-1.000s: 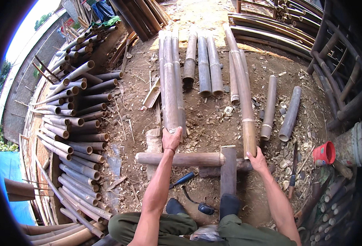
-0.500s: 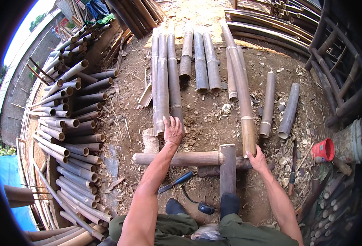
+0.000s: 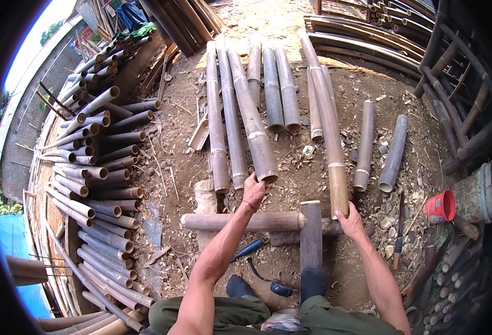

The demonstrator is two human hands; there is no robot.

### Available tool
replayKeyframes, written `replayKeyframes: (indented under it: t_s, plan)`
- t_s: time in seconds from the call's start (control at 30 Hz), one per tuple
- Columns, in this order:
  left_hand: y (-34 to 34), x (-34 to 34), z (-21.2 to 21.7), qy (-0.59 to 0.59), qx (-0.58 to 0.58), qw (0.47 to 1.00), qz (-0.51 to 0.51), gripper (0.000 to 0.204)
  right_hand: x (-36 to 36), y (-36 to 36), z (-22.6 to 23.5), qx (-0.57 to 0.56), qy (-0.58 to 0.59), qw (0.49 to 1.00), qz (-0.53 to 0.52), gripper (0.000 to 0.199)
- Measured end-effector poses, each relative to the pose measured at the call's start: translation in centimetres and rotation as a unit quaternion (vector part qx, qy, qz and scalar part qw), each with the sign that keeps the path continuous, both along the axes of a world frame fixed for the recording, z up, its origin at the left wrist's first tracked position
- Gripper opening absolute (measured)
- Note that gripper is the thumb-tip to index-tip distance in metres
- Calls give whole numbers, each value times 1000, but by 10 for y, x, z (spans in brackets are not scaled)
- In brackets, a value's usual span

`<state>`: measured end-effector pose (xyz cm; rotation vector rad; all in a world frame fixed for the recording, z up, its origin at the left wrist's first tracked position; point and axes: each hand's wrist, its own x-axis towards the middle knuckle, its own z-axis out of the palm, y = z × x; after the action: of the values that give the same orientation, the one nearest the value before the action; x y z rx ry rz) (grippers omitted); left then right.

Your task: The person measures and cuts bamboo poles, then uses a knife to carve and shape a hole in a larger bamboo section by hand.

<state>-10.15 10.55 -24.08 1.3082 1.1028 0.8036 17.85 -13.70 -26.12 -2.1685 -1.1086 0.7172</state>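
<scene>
My left hand [image 3: 254,192] is closed on the near end of a thick bamboo pole [image 3: 255,134], which slants away from me. To its left lie two more bamboo poles, a greyish-brown one [image 3: 216,123] and a darker one [image 3: 233,123], apart from each other. My right hand [image 3: 351,222] grips the near end of a long bamboo pole [image 3: 328,123], its thumb along the side. Its cut end is partly hidden by the hand. Between my arms a short bamboo crosspiece [image 3: 243,221] meets an upright-lying bamboo length [image 3: 310,240] by my foot.
Several shorter bamboo pieces [image 3: 273,89] lie ahead, with two [image 3: 364,145] at the right. Stacked bamboo [image 3: 106,206] lines the left. A blue-handled tool [image 3: 250,248] rests near my feet. A long knife [image 3: 399,234], a red bucket [image 3: 440,206] and a dark frame [image 3: 463,106] stand right.
My left hand has shifted right and nearer, swinging the thick pole's near end rightward. The poles on the left now lie spread apart. My right hand stays on its pole, nearly unmoved.
</scene>
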Motion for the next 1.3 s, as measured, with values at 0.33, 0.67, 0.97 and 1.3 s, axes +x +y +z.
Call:
replayKeyframes:
  t_s: [0.33, 0.67, 0.97, 1.3]
  plan:
    - [-25, -9, 11, 75, 31, 997, 1, 73, 0, -5, 16, -8, 25, 1000, 10, 68]
    - [13, -11, 7, 504, 42, 863, 1, 65, -5, -3, 21, -7, 24, 1000, 2, 65]
    - [38, -20, -25, 594, 210, 767, -125, 69, 1, -3, 21, -5, 25, 1000, 17, 63]
    - [-49, -62, 117, -236, -150, 960, -29, 28, -57, 13, 98, 165, -135, 976, 44, 74]
